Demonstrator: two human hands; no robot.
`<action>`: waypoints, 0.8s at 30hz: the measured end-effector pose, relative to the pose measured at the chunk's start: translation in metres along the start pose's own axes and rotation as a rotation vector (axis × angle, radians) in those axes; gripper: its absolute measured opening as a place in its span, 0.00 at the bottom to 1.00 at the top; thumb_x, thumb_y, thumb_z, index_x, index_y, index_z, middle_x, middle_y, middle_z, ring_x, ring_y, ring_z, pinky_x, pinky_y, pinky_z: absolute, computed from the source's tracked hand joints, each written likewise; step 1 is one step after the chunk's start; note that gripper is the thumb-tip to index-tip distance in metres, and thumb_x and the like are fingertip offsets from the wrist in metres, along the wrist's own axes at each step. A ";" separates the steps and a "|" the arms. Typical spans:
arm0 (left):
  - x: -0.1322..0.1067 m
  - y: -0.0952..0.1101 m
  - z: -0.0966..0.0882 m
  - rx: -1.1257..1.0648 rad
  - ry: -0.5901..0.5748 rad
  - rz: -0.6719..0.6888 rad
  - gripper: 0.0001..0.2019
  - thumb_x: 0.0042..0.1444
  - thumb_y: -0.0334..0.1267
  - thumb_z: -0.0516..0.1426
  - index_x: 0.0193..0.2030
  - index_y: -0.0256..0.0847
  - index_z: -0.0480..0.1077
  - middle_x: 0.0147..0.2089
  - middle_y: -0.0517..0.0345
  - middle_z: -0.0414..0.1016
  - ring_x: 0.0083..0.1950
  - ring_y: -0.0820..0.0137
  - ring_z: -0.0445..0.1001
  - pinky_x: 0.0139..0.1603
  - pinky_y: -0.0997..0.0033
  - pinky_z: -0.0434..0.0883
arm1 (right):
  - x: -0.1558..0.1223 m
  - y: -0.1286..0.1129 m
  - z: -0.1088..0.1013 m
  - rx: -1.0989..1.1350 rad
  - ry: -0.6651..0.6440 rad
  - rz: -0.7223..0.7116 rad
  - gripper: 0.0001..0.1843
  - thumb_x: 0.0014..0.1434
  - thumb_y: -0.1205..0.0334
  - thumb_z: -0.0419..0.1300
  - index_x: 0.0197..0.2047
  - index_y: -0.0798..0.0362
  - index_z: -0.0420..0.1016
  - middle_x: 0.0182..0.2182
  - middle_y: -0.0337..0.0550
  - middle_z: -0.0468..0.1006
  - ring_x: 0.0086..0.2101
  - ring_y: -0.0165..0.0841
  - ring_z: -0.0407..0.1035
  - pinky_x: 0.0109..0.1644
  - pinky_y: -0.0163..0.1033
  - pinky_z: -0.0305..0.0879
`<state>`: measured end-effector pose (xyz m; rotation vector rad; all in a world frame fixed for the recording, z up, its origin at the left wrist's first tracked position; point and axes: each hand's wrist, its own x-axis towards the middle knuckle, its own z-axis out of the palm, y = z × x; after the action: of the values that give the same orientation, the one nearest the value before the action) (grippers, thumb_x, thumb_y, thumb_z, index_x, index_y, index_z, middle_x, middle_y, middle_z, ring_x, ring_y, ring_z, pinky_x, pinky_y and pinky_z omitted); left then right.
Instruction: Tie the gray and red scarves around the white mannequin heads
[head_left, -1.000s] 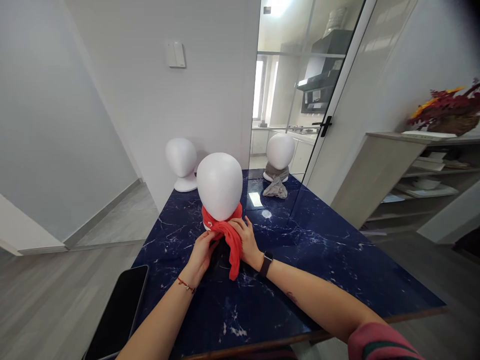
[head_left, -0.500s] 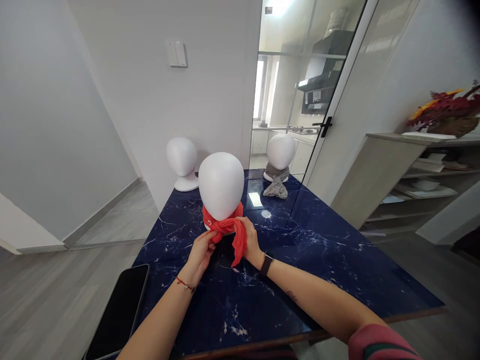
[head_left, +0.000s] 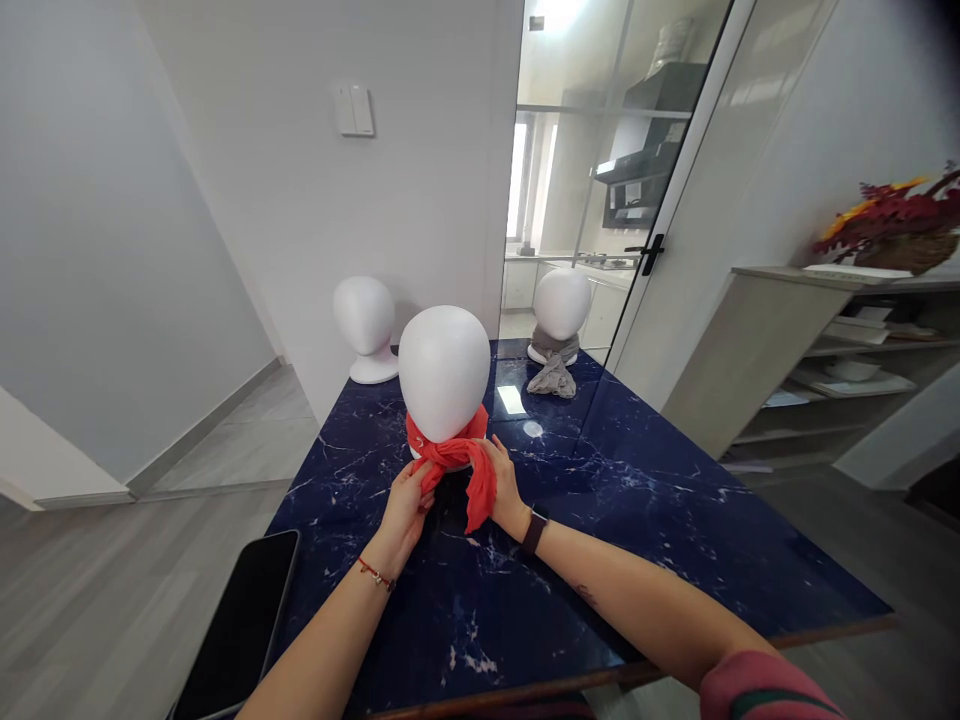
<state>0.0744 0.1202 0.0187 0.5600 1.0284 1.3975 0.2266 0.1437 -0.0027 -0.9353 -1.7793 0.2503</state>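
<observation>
A white mannequin head [head_left: 444, 370] stands on the dark blue marbled table [head_left: 600, 500] with a red scarf [head_left: 457, 460] wrapped round its neck. My left hand [head_left: 409, 505] pinches one end of the scarf at the front. My right hand [head_left: 504, 480] is closed on the other end, which hangs down in a red fold [head_left: 480, 495]. Both hands sit just below the head's base.
A bare white mannequin head [head_left: 365, 325] stands at the table's far left. Another one [head_left: 561, 305] at the far edge wears a grey scarf [head_left: 552, 375]. A black tablet [head_left: 240, 625] lies at the near left corner. Shelves [head_left: 862, 340] stand to the right, a glass door [head_left: 652, 250] behind.
The hanging red end has been drawn up and shortened as my hands pull the scarf tighter at the front of the neck. My left hand has moved slightly right, closer to the scarf.
</observation>
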 end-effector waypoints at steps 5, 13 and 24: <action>0.003 0.005 -0.002 0.006 0.025 0.024 0.07 0.38 0.30 0.64 0.26 0.35 0.72 0.24 0.59 0.73 0.22 0.80 0.66 0.22 0.80 0.62 | 0.000 0.002 0.000 -0.010 0.006 -0.016 0.11 0.62 0.62 0.49 0.45 0.50 0.70 0.41 0.44 0.77 0.43 0.37 0.70 0.61 0.51 0.53; 0.000 0.000 0.003 0.166 0.122 0.117 0.06 0.40 0.33 0.60 0.28 0.39 0.67 0.23 0.63 0.71 0.22 0.77 0.67 0.25 0.77 0.63 | 0.001 -0.002 -0.003 -0.036 -0.003 -0.059 0.12 0.58 0.62 0.54 0.45 0.52 0.71 0.42 0.46 0.77 0.44 0.39 0.70 0.61 0.52 0.54; 0.000 0.030 -0.013 1.361 0.123 0.339 0.12 0.53 0.43 0.52 0.24 0.42 0.71 0.27 0.55 0.76 0.32 0.64 0.73 0.31 0.71 0.60 | 0.003 0.006 -0.003 0.079 0.055 -0.047 0.12 0.57 0.62 0.54 0.44 0.52 0.72 0.39 0.46 0.76 0.42 0.39 0.70 0.56 0.51 0.60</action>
<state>0.0477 0.1216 0.0380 1.6912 2.0057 0.8189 0.2317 0.1490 -0.0029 -0.8363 -1.7264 0.2608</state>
